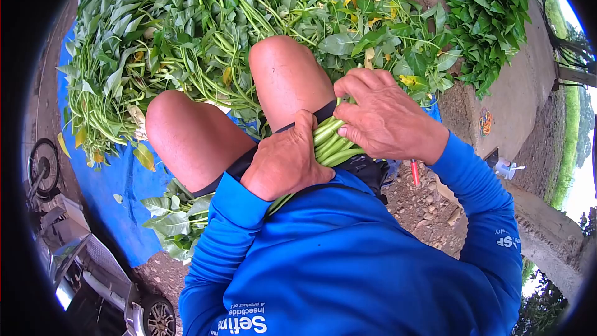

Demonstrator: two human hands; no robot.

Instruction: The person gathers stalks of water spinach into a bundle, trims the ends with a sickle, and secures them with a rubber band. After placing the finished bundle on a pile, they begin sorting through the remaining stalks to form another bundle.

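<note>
Across my lap lies a bundle of water spinach (333,140), its pale green stems toward the right and its leaves hanging out at the lower left past my sleeve. My left hand (283,160) is wrapped around the stems, thumb on top. At the stem end, my right hand (388,115) has its fingers curled and pressed against the stalks; its fingertips are partly hidden. Beyond my knees spreads a big loose heap of the same greens (193,31), with some yellow leaves mixed in.
Under the heap is a blue tarp (118,202). Dark green leafy bunches (488,18) stand at the upper right. A red object (415,173) and a white cup (507,168) are on my right. A wheel (43,167) and a parked vehicle (102,286) are at left.
</note>
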